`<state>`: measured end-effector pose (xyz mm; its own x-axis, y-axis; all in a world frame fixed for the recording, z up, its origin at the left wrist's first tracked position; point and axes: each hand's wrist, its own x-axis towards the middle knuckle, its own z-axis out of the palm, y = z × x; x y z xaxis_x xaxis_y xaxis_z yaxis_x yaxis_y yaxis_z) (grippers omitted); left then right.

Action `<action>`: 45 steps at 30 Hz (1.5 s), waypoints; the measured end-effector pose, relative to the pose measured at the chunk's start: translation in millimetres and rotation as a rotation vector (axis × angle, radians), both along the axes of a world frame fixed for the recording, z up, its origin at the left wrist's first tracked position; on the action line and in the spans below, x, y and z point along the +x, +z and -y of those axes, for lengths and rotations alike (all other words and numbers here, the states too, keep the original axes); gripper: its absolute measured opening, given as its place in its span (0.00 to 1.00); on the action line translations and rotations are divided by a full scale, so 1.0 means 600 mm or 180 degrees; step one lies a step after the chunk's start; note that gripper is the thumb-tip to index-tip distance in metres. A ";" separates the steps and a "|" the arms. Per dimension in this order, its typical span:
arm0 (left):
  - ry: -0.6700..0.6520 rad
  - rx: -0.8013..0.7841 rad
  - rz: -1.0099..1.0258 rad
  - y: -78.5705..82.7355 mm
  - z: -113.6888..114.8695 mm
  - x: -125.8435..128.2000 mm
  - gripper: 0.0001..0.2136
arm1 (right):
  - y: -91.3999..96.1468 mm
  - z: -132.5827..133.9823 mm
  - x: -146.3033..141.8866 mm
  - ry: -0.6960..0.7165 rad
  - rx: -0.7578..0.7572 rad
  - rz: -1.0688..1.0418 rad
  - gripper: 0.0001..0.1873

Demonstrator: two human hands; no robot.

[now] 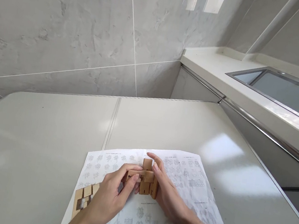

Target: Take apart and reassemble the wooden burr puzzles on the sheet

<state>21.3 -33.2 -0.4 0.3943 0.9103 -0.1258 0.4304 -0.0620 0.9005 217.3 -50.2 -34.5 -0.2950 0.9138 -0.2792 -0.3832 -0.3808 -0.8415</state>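
Both hands grip a wooden puzzle (145, 178) of crossed bars, held just above a printed instruction sheet (189, 184). My left hand (111, 195) pinches the left end of the horizontal bar with thumb and fingers. My right hand (167, 190) wraps round the right side, fingers curled over the upright piece. More loose wooden pieces (83, 199) lie on the sheet by my left wrist, partly hidden by it.
The sheet lies on a pale table (52, 131) with a seam down its middle. To the right runs a white counter (227, 74) with a steel sink (288, 90). Behind stands a grey tiled wall (67, 22).
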 end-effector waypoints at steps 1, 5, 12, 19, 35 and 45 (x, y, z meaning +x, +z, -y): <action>0.0018 0.0020 -0.0018 0.000 0.001 0.001 0.14 | -0.001 0.002 -0.001 -0.0043 0.0001 0.0046 0.36; -0.0018 0.0042 -0.0035 0.002 0.003 0.002 0.14 | 0.001 0.006 0.000 -0.0068 0.0002 0.0094 0.38; -0.0253 0.0096 0.0029 0.013 -0.002 -0.003 0.15 | 0.011 0.004 0.006 0.0128 0.0178 0.0297 0.37; -0.0196 0.0054 0.0171 0.014 -0.002 -0.002 0.16 | 0.043 0.006 0.017 0.0347 0.0426 0.0637 0.34; 0.0602 -0.0889 0.1527 0.031 -0.013 -0.002 0.19 | 0.008 -0.002 0.029 -0.0299 0.0758 0.0483 0.46; 0.0422 -0.1049 0.1347 0.030 -0.008 0.005 0.22 | 0.014 -0.008 0.042 0.0106 0.0712 0.0500 0.56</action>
